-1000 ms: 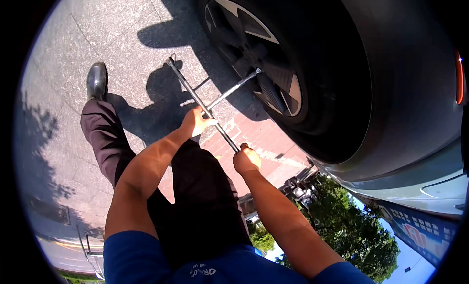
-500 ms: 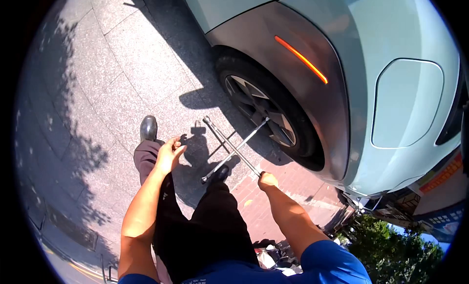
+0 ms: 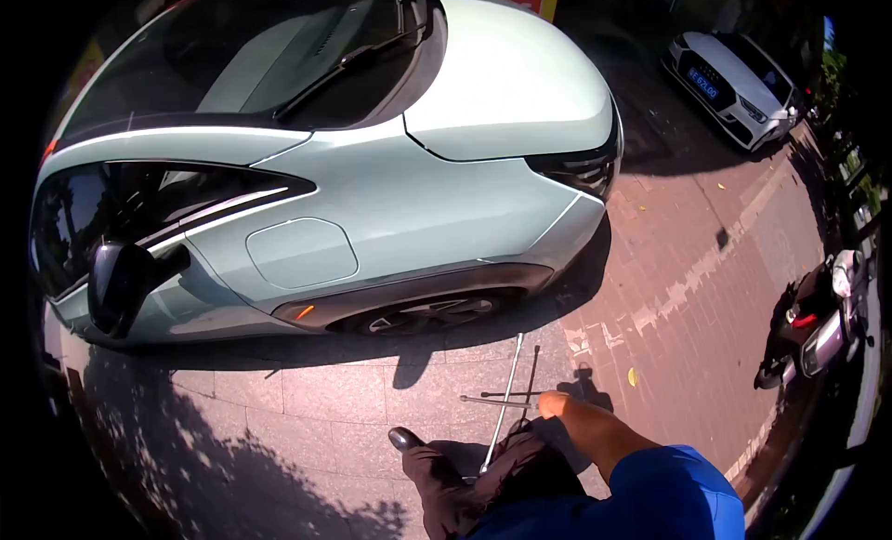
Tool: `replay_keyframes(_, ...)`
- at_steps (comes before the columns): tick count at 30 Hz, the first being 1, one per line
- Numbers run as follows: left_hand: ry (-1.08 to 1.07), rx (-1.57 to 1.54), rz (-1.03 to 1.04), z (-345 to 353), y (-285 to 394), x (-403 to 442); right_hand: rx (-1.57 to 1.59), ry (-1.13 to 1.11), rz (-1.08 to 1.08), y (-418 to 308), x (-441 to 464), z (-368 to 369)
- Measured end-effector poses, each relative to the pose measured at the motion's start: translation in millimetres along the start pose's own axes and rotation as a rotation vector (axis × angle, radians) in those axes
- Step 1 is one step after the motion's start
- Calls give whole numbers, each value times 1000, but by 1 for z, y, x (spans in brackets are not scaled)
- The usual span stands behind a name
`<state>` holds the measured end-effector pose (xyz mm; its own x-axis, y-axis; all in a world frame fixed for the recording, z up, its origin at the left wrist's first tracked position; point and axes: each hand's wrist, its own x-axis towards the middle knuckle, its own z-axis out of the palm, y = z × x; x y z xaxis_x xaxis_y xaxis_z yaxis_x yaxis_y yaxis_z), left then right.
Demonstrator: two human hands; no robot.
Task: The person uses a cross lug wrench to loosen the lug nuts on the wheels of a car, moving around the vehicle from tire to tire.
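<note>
My right hand (image 3: pixel 552 405) is closed around one arm of a cross-shaped lug wrench (image 3: pixel 505 402). The wrench's long bar runs from near my legs up toward the car's front wheel (image 3: pixel 432 315). Whether its far end sits on the wheel, I cannot tell. Dark shadows of the wrench fall on the paving beside it. The wheel sits under the dark arch of a pale green car (image 3: pixel 455 215), partly hidden by the bodywork. My left hand is out of view.
The car's side mirror (image 3: pixel 119 284) sticks out at the left. A white car (image 3: pixel 734 85) is parked at the back right, and a scooter (image 3: pixel 822 331) stands at the right edge. My black shoe (image 3: pixel 405 439) rests on the paving (image 3: pixel 316 401).
My view has swung round and up, now taking in the car's hood, windshield and the street. My left hand has left the view. My right hand still grips the lug wrench.
</note>
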<state>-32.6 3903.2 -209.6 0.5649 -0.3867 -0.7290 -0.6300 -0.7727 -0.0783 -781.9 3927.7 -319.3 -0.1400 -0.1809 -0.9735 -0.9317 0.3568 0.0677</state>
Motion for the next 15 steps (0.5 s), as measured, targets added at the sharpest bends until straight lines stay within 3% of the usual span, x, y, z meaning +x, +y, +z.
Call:
replay_keyframes(1,-40,-17,80,21,26,-10,26,-108,62,24,11,20)
replay_keyframes(3,-174,-98,215,69,104,-53,387,-18,70,76,-47,56)
replay_keyframes(5,-317,-125,494,116,192,-122,620,-149,137,123,-33,124)
replay_keyframes(7,-372,217,888,154,290,-173,403,-39,-253,176,-1,184)
replay_keyframes(8,-427,227,1029,166,326,-194,433,-33,-246,191,-15,204)
replay_keyframes(10,-459,123,1038,183,386,-240,934,-7,1,230,-54,237)
replay_keyframes(11,-459,81,1026,184,409,-269,947,-10,11,245,-52,262)
replay_keyframes(13,-481,79,916,201,468,-286,1564,158,398,270,-25,312)
replay_keyframes(14,-379,228,940,210,484,-295,1762,178,483,279,-31,312)
replay_keyframes(15,-290,432,967,217,498,-301,1763,169,490,291,-44,312)
